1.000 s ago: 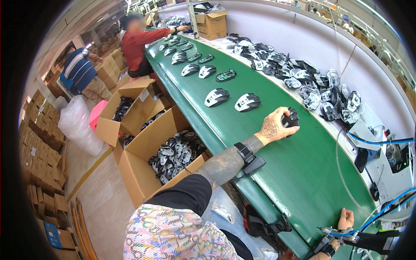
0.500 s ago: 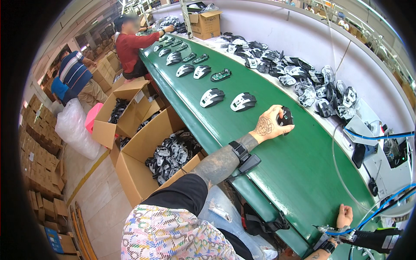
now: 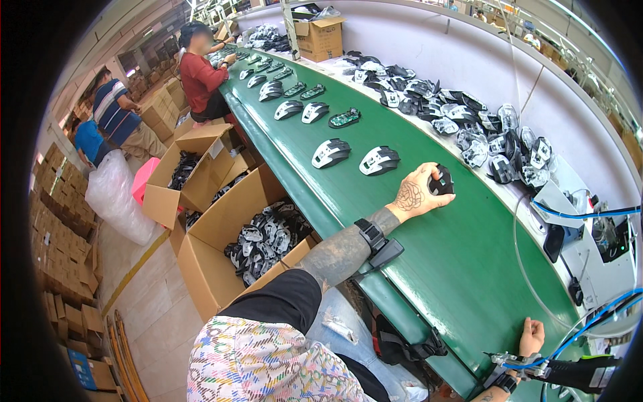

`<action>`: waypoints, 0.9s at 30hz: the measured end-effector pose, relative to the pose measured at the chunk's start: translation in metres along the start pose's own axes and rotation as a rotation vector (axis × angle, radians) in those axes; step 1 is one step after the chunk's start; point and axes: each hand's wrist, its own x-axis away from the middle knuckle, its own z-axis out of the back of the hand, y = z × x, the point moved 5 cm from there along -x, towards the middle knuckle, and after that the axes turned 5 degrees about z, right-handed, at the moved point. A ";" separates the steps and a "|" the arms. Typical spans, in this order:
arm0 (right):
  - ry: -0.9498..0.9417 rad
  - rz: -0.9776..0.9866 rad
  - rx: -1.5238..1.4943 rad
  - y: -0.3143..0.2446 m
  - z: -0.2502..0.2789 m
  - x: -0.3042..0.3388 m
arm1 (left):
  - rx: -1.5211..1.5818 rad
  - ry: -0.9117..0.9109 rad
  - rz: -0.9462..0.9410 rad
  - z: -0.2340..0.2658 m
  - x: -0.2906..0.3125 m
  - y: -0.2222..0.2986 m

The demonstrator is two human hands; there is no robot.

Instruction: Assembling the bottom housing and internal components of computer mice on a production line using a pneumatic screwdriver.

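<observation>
My left hand (image 3: pixel 420 190) is over the green conveyor belt (image 3: pixel 429 261), its fingers and thumb wrapped round a dark computer mouse (image 3: pixel 440 181). Part of the mouse is hidden by the hand. Left of it, two white-and-black mice, a nearer one (image 3: pixel 379 161) and another mouse (image 3: pixel 331 153), lie on the belt. Farther along is a mouse base with a green circuit board (image 3: pixel 344 118). Down at the lower right, my right hand (image 3: pixel 532 337) rests with its fingers loosely curled in, and nothing shows in them. A metal fitting with blue hoses (image 3: pixel 526 364) lies across its wrist.
Loose mouse shells (image 3: pixel 469 120) are heaped along the ledge behind the belt. An open carton (image 3: pixel 207 268) of shells stands left of my arm. White equipment (image 3: pixel 596 248) with cables is at the right. A person in red (image 3: pixel 201 77) works at the far end.
The mice and circuit-board bases on the belt have shifted slightly right and nearer. The co-worker in red has drawn one arm back. My hands stay almost where they were.
</observation>
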 end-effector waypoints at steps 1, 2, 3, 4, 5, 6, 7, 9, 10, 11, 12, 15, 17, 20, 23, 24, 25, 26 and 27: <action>0.000 0.000 0.000 0.000 0.000 0.000 | -0.009 -0.010 -0.003 0.001 0.000 0.001; 0.005 0.012 0.015 0.000 0.000 0.001 | -0.009 -0.010 -0.002 0.002 0.001 0.002; 0.011 0.024 0.030 -0.001 0.001 0.001 | 0.019 -0.051 0.060 0.003 0.000 0.003; 0.011 0.022 0.030 -0.001 0.002 0.002 | 0.048 -0.093 0.121 0.002 0.000 0.004; 0.011 0.012 0.042 -0.001 0.004 0.003 | 0.049 -0.097 0.121 0.001 0.000 0.004; 0.013 0.002 0.054 0.000 0.005 0.004 | 0.048 -0.084 0.094 0.001 0.000 0.004; 0.017 -0.004 0.056 0.000 0.006 0.004 | 0.048 -0.073 0.067 -0.001 -0.001 0.005; 0.010 0.045 0.010 -0.003 0.004 0.004 | 0.044 -0.055 0.043 -0.001 0.001 0.001; 0.028 0.024 0.027 0.003 0.007 0.003 | 0.051 -0.036 0.020 -0.004 0.000 0.004; 0.043 0.052 0.005 0.008 0.004 0.001 | 0.061 -0.020 0.003 -0.005 -0.001 0.005; 0.051 0.081 -0.021 0.011 0.001 0.001 | 0.021 0.006 -0.034 -0.002 0.000 0.001; -0.008 -0.041 0.011 0.001 -0.005 0.000 | 0.038 -0.028 0.086 0.002 -0.001 -0.003; -0.002 -0.047 0.079 -0.001 0.000 0.001 | 0.018 -0.005 0.067 -0.004 0.000 -0.001; 0.010 -0.045 0.120 -0.009 0.005 0.000 | -0.049 0.041 -0.020 -0.006 -0.001 0.003; -0.005 -0.064 0.099 -0.001 0.005 0.002 | -0.185 -0.085 -0.029 -0.012 0.000 0.003; -0.017 -0.073 0.088 0.002 0.004 0.001 | -0.290 -0.189 -0.029 -0.016 0.001 0.002; -0.026 -0.066 0.073 -0.002 0.003 0.001 | -0.354 -0.347 0.067 -0.025 0.005 -0.010; -0.032 -0.063 0.067 -0.005 0.003 0.001 | -0.419 -0.449 0.028 -0.034 0.014 -0.025; -0.040 -0.087 0.056 -0.006 0.002 0.002 | -0.445 -0.454 -0.008 -0.035 0.016 -0.023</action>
